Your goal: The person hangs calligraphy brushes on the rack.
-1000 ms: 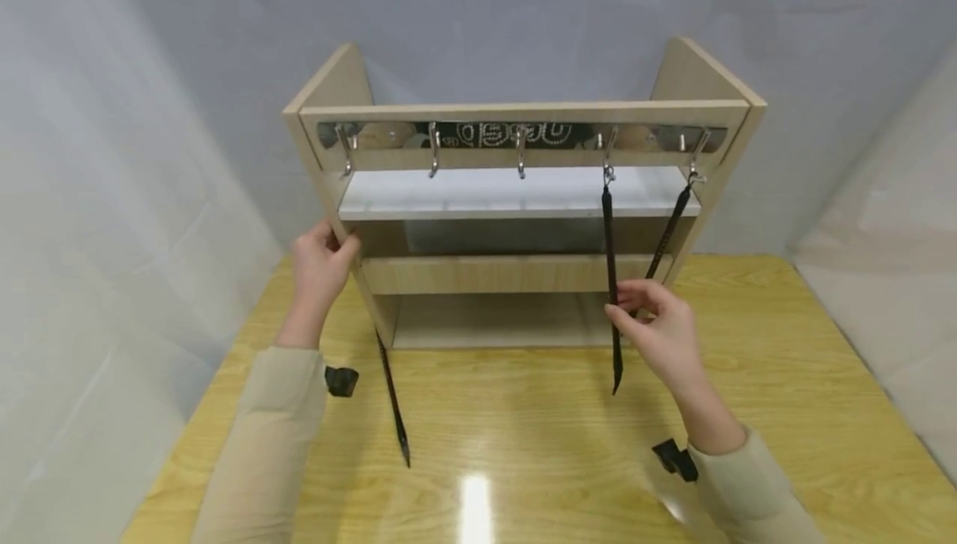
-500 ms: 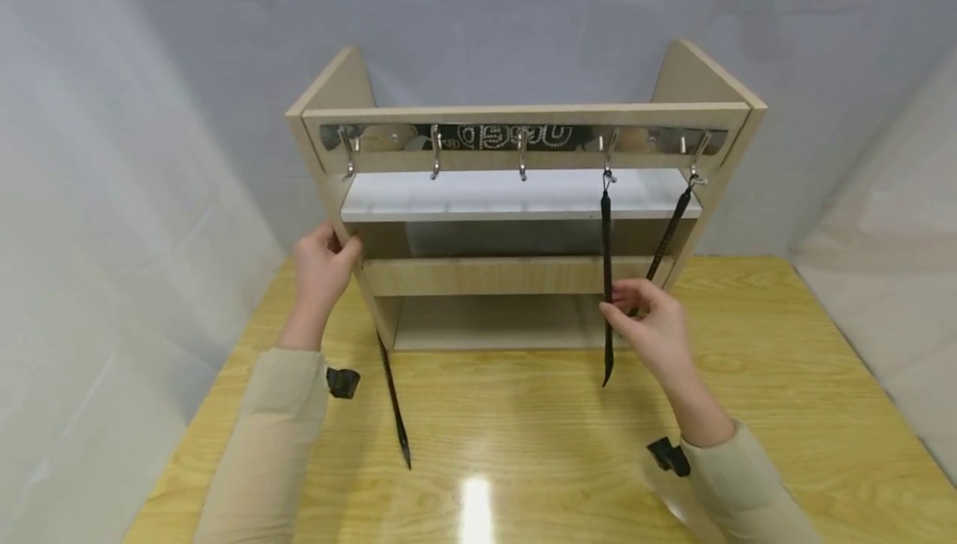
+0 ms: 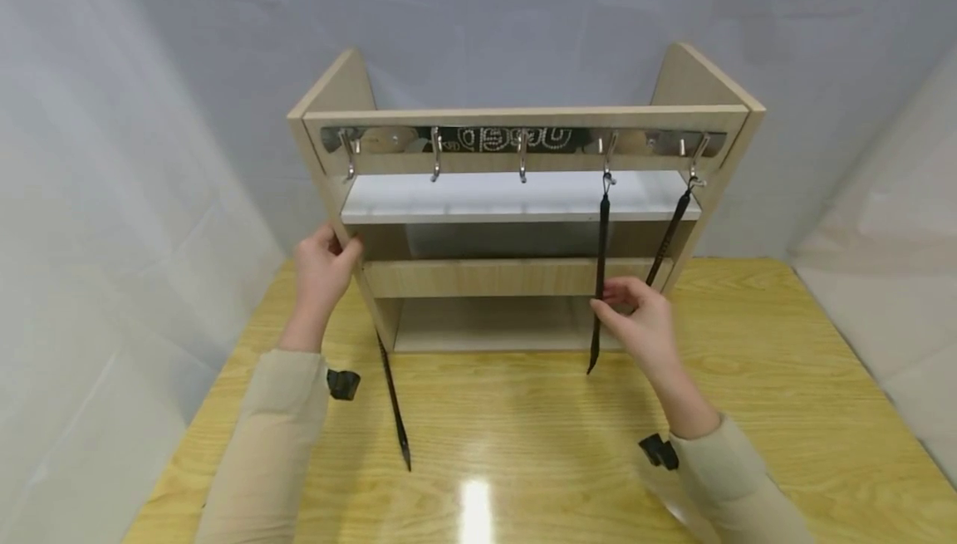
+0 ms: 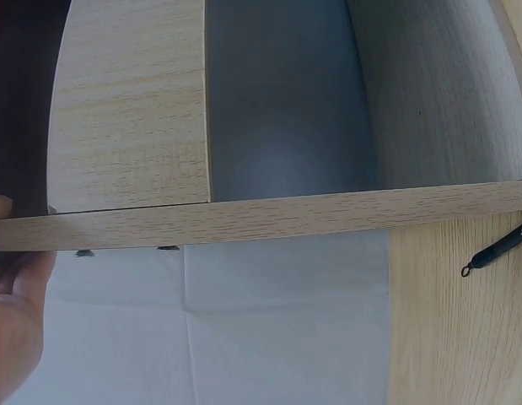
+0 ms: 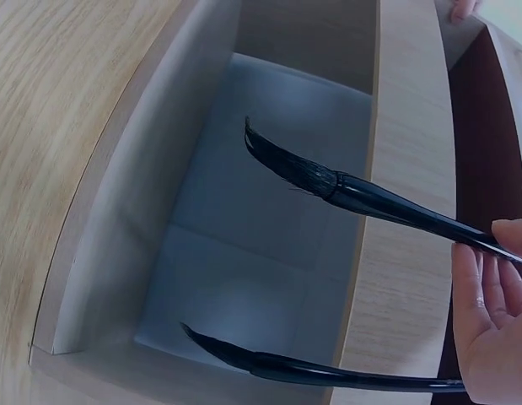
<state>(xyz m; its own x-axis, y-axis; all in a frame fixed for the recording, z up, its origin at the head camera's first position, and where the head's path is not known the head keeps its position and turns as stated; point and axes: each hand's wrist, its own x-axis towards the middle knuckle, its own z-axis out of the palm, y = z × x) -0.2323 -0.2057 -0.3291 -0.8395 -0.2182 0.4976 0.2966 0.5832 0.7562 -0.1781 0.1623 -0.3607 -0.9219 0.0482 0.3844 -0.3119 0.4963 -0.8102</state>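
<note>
My right hand point(image 3: 645, 324) pinches a black calligraphy brush point(image 3: 601, 249) between thumb and fingers, below its middle. The cord loop of this brush hangs on the fourth hook from the left of the wooden shelf point(image 3: 478, 279); its dark bristle tip point(image 5: 286, 160) points down. A second calligraphy brush point(image 3: 669, 237) hangs tilted from the rightmost hook, its lower part hidden behind my right hand. My left hand point(image 3: 320, 274) grips the front edge of the shelf's left side panel. Beside the shelf's left foot, a third calligraphy brush point(image 3: 396, 411) lies on the table.
A metal hook strip point(image 3: 478, 140) with several hooks runs along the shelf's top front board. The white inner board point(image 3: 478, 195) sits beneath it. Pale cloth point(image 3: 516, 29) hangs behind the wood-grain table point(image 3: 516, 444).
My right hand has moved left, swinging the lower end of the held brush left with it. My left hand stays on the side panel.
</note>
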